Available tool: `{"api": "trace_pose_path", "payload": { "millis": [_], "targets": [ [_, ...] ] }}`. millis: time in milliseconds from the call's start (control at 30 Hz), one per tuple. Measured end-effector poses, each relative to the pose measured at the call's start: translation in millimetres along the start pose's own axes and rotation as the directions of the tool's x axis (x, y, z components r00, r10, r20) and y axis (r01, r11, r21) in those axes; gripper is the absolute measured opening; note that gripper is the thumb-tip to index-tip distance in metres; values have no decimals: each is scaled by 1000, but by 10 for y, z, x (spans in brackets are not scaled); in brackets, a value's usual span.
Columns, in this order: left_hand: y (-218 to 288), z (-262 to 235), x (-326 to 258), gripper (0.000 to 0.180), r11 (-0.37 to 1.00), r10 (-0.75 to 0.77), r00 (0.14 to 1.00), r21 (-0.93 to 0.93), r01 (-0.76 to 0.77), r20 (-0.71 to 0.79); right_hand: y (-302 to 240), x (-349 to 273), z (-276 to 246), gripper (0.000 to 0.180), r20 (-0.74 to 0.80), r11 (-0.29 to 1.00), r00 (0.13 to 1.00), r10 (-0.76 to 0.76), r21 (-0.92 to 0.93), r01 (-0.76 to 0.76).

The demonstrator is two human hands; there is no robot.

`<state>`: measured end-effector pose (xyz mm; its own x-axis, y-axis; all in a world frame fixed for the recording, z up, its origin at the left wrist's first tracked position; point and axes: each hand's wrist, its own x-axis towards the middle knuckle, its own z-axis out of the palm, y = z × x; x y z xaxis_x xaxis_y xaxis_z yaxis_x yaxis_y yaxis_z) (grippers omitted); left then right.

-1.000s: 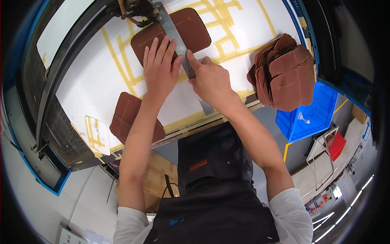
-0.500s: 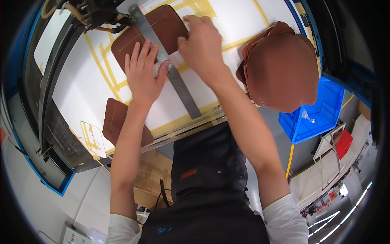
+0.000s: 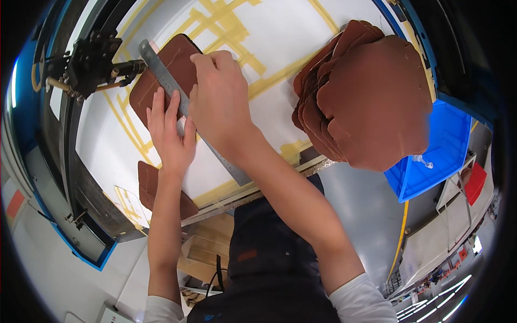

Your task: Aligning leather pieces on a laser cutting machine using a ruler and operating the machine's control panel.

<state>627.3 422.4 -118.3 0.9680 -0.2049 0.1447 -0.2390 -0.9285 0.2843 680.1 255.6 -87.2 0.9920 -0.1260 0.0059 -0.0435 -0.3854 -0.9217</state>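
A steel ruler [image 3: 161,70] lies slantwise across a brown leather-like piece [image 3: 180,56] with rounded corners and thin lines on its face. My left hand [image 3: 171,140] rests flat with fingers spread, its fingertips on the ruler. Right of the ruler, my right hand [image 3: 222,102] is closed, fingers bent and pinched over the brown piece's right side. Whatever those fingers hold, if anything, is hidden. Beside my left forearm, a smaller brown piece [image 3: 148,185] lies partly covered near the table's front edge.
A tall uneven stack of brown pieces [image 3: 374,102] stands on the right of the white taped table [image 3: 285,43]. Beyond it hangs a blue plastic bin [image 3: 449,142]. A black machine head with hoses [image 3: 97,64] reaches over the table from the left, close to the ruler's far end.
My right hand has come from the brown piece's far right edge nearer to me and the ruler. My left hand stays on the ruler. The whole view has shifted.
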Motion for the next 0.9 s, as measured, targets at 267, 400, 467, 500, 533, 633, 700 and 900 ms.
{"api": "trace_pose_path", "payload": {
  "millis": [267, 400, 467, 500, 533, 633, 700, 900],
  "targets": [
    [-21, -18, -5, 54, 999, 34, 999, -11, -35, -32, 51, 95, -55, 41, 18, 995, 998, 54, 80, -56],
    [-13, -27, -14, 54, 1000, 22, 999, 3, -22, -36, 103, 343, 47, 42, -82, 1000, 997, -12, 21, 13],
    [-2, -1, -23, 54, 1000, 9, 999, -2, -9, -52, 105, 505, 112, 42, -47, 999, 998, -36, -6, 36],
    [0, 6, -27, 54, 1000, 5, 999, -4, -5, -48, 101, 590, 148, 42, -18, 999, 999, -40, -28, 39],
    [7, -5, -22, 53, 1000, -2, 998, -2, 2, -56, 112, 656, 196, 42, -9, 995, 997, -72, -72, 71],
    [46, -42, 16, 54, 1000, -23, 999, -19, 22, -43, 123, 820, 243, 43, 75, 983, 993, -92, -151, 102],
    [54, -47, -13, 53, 998, -54, 997, -27, 53, -49, 90, 856, 257, 44, 129, 970, 989, -75, -222, 102],
    [20, -61, -12, 52, 996, -53, 995, -74, 47, -81, -39, 876, 158, 51, 293, 911, 942, 160, -412, -27]
  ]
}}
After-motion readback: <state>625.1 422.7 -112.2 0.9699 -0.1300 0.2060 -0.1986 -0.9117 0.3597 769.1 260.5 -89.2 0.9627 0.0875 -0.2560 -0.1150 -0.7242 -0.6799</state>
